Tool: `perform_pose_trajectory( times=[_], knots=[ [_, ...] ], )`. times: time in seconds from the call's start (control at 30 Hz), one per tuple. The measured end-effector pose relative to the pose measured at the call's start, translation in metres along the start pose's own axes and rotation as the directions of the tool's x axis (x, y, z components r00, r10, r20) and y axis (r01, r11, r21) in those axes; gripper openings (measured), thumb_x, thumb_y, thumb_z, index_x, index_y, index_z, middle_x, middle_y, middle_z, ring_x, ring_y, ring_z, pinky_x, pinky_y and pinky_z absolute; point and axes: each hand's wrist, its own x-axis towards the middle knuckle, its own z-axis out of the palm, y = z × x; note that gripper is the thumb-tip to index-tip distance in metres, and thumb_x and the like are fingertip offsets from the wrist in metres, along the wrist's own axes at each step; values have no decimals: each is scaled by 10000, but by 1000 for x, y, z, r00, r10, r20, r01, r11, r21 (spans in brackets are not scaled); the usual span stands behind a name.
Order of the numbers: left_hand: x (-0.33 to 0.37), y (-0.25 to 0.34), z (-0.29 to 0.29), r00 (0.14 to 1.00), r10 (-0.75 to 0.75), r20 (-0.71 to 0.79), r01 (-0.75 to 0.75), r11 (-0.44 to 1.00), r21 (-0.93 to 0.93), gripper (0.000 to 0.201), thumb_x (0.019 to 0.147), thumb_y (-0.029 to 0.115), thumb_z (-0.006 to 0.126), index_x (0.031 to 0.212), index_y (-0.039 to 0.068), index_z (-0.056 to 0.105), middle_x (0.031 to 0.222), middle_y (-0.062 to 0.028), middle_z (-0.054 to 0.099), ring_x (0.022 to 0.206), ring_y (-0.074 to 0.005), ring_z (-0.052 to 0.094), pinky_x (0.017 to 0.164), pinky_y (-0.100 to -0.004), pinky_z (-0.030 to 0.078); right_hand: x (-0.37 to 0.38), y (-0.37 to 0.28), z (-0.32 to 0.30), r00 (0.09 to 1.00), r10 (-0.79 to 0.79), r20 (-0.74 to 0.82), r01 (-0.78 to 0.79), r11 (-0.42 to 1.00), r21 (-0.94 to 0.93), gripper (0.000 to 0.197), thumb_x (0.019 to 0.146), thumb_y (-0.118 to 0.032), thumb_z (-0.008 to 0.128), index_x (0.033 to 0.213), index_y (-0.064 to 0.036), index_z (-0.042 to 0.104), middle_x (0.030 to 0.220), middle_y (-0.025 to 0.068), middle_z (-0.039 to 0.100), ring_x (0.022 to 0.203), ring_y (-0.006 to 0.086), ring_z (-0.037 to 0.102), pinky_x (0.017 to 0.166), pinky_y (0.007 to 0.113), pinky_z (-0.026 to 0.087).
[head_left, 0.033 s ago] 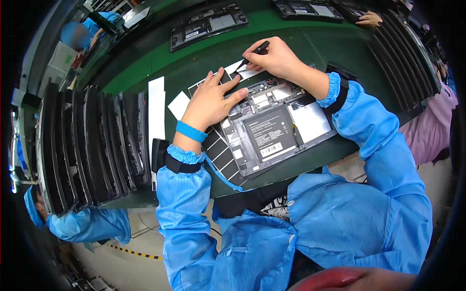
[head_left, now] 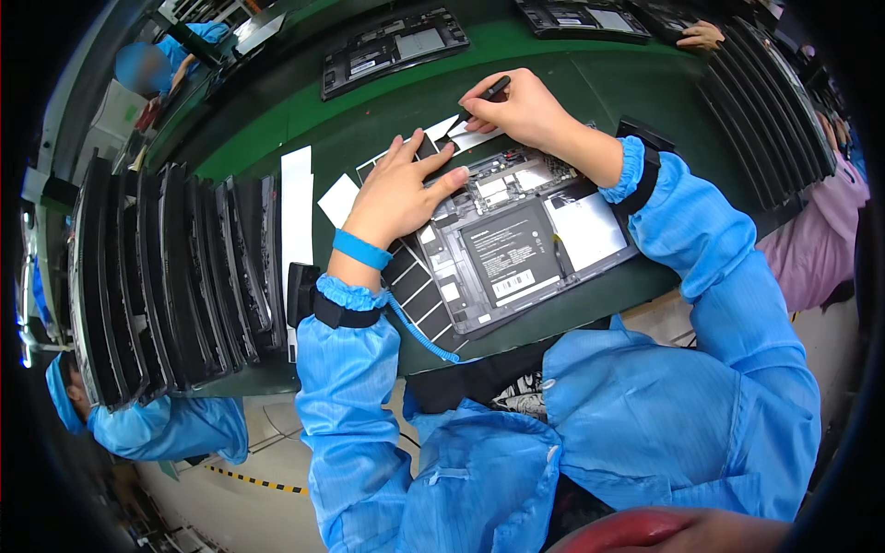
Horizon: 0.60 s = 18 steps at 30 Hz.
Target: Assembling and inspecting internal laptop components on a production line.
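1. Left hand: fingers spread, flat on opened tablet, mid green worktop.
2. Right hand: fingers pinching black tool at tablet's far edge.
3. Tray rack: left.

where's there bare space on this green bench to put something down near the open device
The green mat is bare between the open device and the far boards. A smaller bare strip lies between the white paper strip and the left hand. The rack of upright panels crowds the left; the right hand, holding a dark tool, works the device's top edge.
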Motion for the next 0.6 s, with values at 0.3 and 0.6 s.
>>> perform_pose_trajectory(
  times=[0.3, 0.6],
  knots=[
    [-3, 4, 1, 962, 80, -261, -57, 994, 95, 370, 935, 400, 518, 1167, 146, 655, 1343, -153, 476, 1243, -372, 399, 1041, -472, 295, -53, -18, -80, 993, 57, -104, -20, 946, 323, 260, 868, -180, 663, 990, 49, 640, 863, 154, 686, 796, 218, 702, 688, 279, 567],
    [0, 68, -4, 983, -184, 7, 150, 781, -607, 276, 927, 228, 588, 970, -44, 613, 697, -45, 620, 599, -68, 512, 536, -221, 385, -76, 3, -70, 988, 146, 49, -151, 865, 479, 256, 897, -196, 636, 1016, 30, 641, 869, 157, 691, 799, 198, 705, 697, 237, 558]
  ],
)
